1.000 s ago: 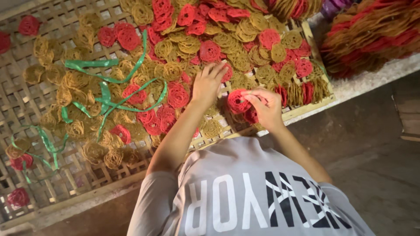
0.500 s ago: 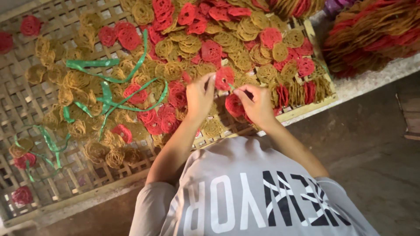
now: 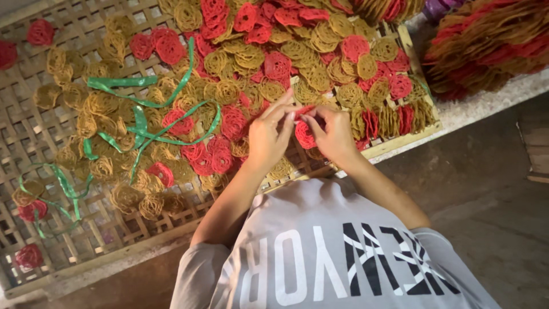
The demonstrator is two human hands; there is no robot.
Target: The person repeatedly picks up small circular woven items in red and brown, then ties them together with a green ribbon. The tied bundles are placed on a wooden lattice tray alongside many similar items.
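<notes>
Red lacy disc (image 3: pixel 305 135) at frame centre is pinched by fingers of both left hand (image 3: pixel 270 135) and right hand (image 3: pixel 333 135) above the woven tray (image 3: pixel 34 137).

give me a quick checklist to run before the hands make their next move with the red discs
1. Left hand on the work: ok, its fingertips meet the right hand's over the tray.
2. Right hand holding the red lacy discs: ok, a small stack sits against its palm.
3. Number of discs in the stack: cannot tell, the fingers cover them.
4. Woven tray under the hands: ok, its front edge lies just below them.
5. Green ribbon strips within reach: ok, they lie on the tray off to the side of the left hand.
6. Stack tied: cannot tell, no strip shows at the hands.
</notes>
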